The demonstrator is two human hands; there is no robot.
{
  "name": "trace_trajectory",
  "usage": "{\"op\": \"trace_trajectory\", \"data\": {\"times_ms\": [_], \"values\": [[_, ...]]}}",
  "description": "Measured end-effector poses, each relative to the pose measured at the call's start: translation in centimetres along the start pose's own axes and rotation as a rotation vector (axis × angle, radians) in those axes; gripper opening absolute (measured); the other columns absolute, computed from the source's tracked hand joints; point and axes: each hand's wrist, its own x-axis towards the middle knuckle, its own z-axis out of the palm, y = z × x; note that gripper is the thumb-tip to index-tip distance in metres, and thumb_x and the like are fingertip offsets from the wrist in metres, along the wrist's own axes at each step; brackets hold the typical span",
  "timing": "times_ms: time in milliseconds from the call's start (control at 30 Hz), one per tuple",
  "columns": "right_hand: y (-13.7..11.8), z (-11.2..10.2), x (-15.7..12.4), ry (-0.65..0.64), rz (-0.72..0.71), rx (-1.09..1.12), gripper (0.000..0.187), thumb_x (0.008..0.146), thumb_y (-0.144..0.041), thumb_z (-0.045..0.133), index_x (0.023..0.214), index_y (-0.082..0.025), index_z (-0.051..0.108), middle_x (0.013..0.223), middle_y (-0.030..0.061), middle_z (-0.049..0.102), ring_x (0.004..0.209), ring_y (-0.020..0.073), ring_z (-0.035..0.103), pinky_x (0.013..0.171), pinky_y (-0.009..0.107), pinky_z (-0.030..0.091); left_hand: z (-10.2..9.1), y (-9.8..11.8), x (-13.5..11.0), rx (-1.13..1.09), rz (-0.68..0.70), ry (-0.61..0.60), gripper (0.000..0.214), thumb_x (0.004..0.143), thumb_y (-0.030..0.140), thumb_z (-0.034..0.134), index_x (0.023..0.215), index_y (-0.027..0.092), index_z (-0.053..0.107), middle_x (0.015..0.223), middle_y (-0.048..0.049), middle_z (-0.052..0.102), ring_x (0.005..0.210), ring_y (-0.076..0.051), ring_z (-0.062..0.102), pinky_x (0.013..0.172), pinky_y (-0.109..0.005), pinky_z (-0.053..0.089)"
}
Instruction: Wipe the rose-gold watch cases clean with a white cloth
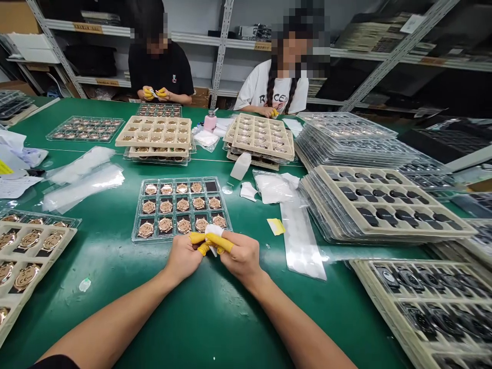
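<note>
Over the front right corner of a clear plastic tray (134, 233), my two hands meet with fingertips together. Yellow finger cots cover the thumbs and index fingers. My right hand (240, 254) pinches a folded white cloth (213, 230). Closed beside it, my left hand (183, 258) has its fingertips against the cloth; whatever small thing sits between them is hidden. Rose-gold watch cases (182, 204) with lugs lie in rows in the tray. Its back right pocket shows only a dark bottom.
Stacked trays of dark parts (388, 205) rise on the right; a beige tray of watch cases (33, 241) stands left. A white bottle (241, 166), plastic sleeves (303, 236) and a yellow-white scrap (275, 226) lie ahead. Two co-workers (159, 72) sit across the green table (115, 312).
</note>
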Motion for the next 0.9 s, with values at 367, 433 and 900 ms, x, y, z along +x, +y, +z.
{"op": "trace_trajectory", "data": {"times_ms": [367,433,900], "values": [[0.3,0.1,-0.1,0.097,0.211,0.127,0.035,0.083,-0.007,0.053,0.096,-0.025,0.08,0.076,0.0008,0.074,0.066,0.0133,0.065,0.06,0.024,0.047,0.7,-0.6,0.1,-0.346,-0.156,0.102,0.022,0.077,0.032,0.077,0.094,0.021,0.084,0.101,-0.0066,0.082,0.096,-0.024,0.078,0.09,-0.034,0.063],[0.3,-0.1,0.1,0.101,0.144,0.017,0.035,0.081,-0.005,0.054,0.097,-0.024,0.079,0.08,0.002,0.075,0.068,0.0133,0.064,0.06,0.024,0.044,0.7,-0.5,0.1,-0.361,-0.168,0.096,0.023,0.076,0.033,0.078,0.094,0.02,0.083,0.101,-0.0071,0.082,0.096,-0.025,0.078,0.09,-0.035,0.064],[0.9,0.2,0.2,0.09,0.39,0.535,0.025,0.082,-0.011,0.062,0.092,-0.025,0.081,0.077,-0.0004,0.074,0.058,0.012,0.063,0.051,0.023,0.049,0.9,-1.5,0.7,-0.582,-0.235,0.052,0.039,0.069,0.038,0.087,0.101,0.017,0.08,0.107,-0.0098,0.08,0.103,-0.028,0.076,0.1,-0.042,0.06]]}}
